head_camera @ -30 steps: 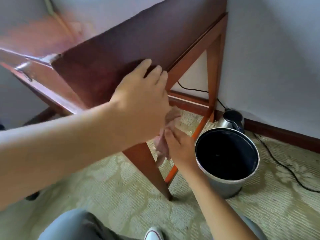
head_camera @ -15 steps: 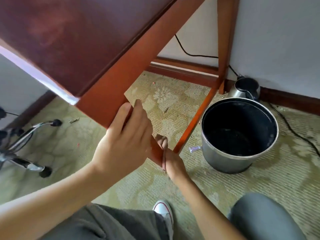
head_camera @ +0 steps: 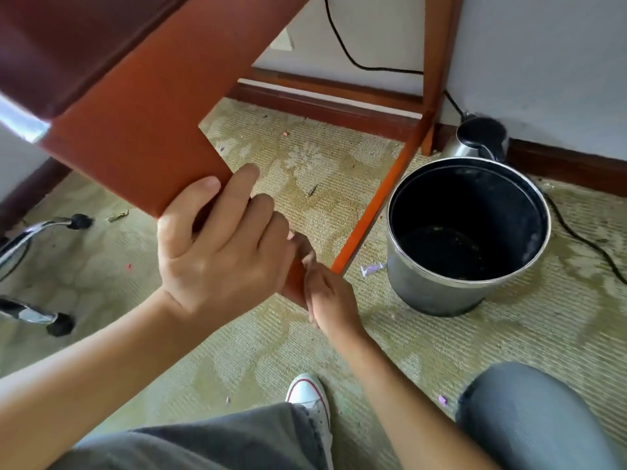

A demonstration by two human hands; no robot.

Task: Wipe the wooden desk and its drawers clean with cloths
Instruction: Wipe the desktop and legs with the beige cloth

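Note:
The wooden desk's broad reddish-brown front leg [head_camera: 135, 147] slants down from the dark desk top [head_camera: 68, 45] at upper left. My left hand [head_camera: 220, 252] grips that leg low down, thumb on the near face and fingers round its far edge. Just below and to the right, my right hand [head_camera: 329, 296] is pressed to the bottom of the same leg. A small pinkish bit of cloth [head_camera: 300, 239] shows above its fingers; the rest of the cloth is hidden behind my hands and the leg.
A metal bin [head_camera: 468, 232] with a black inside stands right of the leg, a kettle [head_camera: 481, 137] and black cable [head_camera: 576, 232] behind it. A thin rail [head_camera: 373, 212] runs to the rear leg [head_camera: 437, 62]. Chair castors [head_camera: 30, 232] lie left; my shoe [head_camera: 308, 395] is below.
My view has dropped from the desk top to under the desk. My left hand slid from the top down to the leg, and my right hand went lower along the leg with the cloth.

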